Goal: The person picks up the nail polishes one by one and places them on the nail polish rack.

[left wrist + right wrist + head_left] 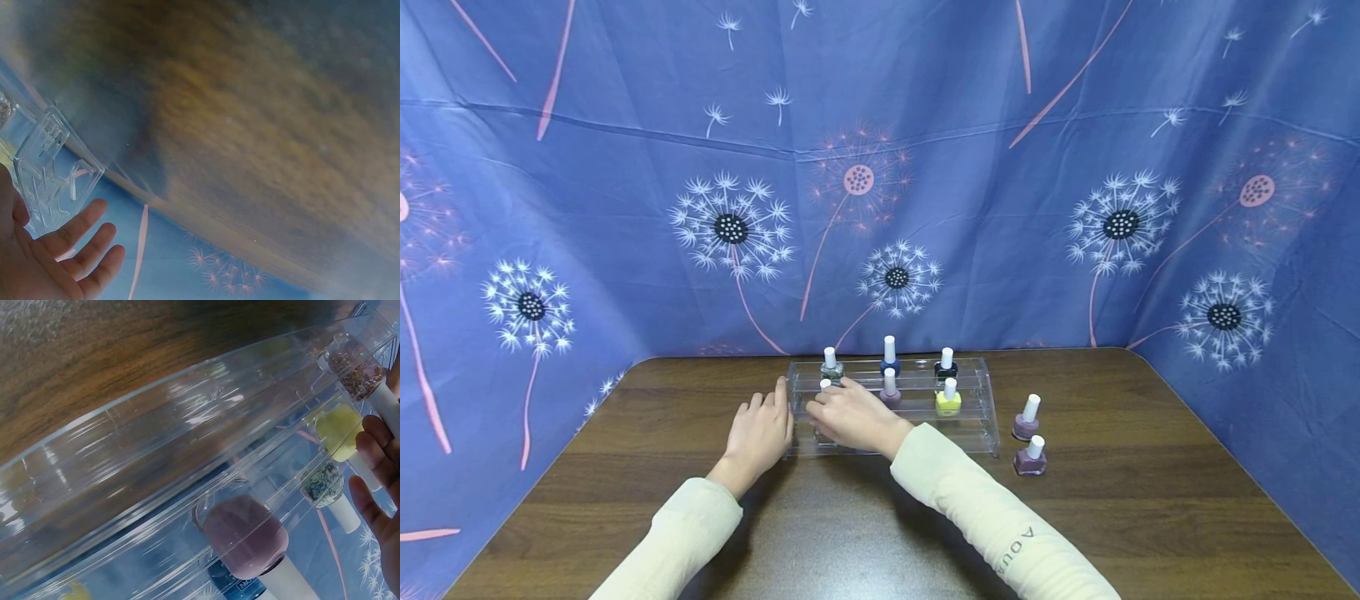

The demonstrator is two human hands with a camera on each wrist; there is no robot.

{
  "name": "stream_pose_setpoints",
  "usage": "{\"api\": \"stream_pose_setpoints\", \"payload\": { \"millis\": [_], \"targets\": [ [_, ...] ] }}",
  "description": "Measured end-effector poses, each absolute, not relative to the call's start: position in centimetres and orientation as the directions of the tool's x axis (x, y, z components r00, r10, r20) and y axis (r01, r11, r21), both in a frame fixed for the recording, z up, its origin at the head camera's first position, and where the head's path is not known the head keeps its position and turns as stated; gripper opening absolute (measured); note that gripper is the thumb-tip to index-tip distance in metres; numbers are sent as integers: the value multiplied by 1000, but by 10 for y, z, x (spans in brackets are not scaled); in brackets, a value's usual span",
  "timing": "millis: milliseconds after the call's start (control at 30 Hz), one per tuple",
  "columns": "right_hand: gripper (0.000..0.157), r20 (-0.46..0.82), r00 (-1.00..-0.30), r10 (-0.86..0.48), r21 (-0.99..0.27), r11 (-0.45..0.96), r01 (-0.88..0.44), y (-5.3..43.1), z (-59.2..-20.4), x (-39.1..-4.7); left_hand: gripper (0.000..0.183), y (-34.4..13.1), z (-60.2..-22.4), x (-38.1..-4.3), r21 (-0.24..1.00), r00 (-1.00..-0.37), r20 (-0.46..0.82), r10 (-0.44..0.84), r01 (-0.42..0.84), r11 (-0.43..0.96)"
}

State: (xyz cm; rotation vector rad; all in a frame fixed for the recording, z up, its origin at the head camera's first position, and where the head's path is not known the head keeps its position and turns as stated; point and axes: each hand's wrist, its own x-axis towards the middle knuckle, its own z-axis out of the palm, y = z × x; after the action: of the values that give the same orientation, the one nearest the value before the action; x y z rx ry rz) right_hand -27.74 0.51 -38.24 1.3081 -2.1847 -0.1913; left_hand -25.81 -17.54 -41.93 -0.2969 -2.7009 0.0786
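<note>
A clear tiered display rack stands at the back of the table. My left hand is at the rack's left end, its fingers fairly straight; in the left wrist view the fingers lie beside the clear side panel. My right hand reaches over the left part of the rack. It grips the white cap of a nail polish bottle with copper glitter at the front tier. Behind it are a yellow bottle and a green-glitter bottle. A mauve bottle is farther along.
On the upper tiers stand a blue bottle, a black one and a bright yellow one. Two purple bottles, one behind the other, stand on the table right of the rack. A blue patterned cloth hangs behind.
</note>
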Motion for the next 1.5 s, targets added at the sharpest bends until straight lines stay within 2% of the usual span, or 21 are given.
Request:
{"api": "stream_pose_setpoints", "payload": {
  "millis": [533, 1133, 1367, 1500],
  "targets": [
    [15, 421, -380, -824, 370, 538, -757, 14, -375, -275, 52, -174, -418, -256, -98, -889, 403, 220, 197, 976],
    [14, 507, -293, -810, 410, 526, -745, 40, -366, -264, 50, -176, -420, -259, -91, -878, 421, 225, 206, 974],
    [10, 480, -325, -815, 386, 529, -755, 56, -370, -254, 49, -175, -420, -259, -89, -874, 430, 226, 208, 974],
    [10, 486, -316, -815, 392, 526, -755, 67, -372, -249, 49, -176, -420, -258, -86, -875, 429, 225, 208, 974]
  ]
}}
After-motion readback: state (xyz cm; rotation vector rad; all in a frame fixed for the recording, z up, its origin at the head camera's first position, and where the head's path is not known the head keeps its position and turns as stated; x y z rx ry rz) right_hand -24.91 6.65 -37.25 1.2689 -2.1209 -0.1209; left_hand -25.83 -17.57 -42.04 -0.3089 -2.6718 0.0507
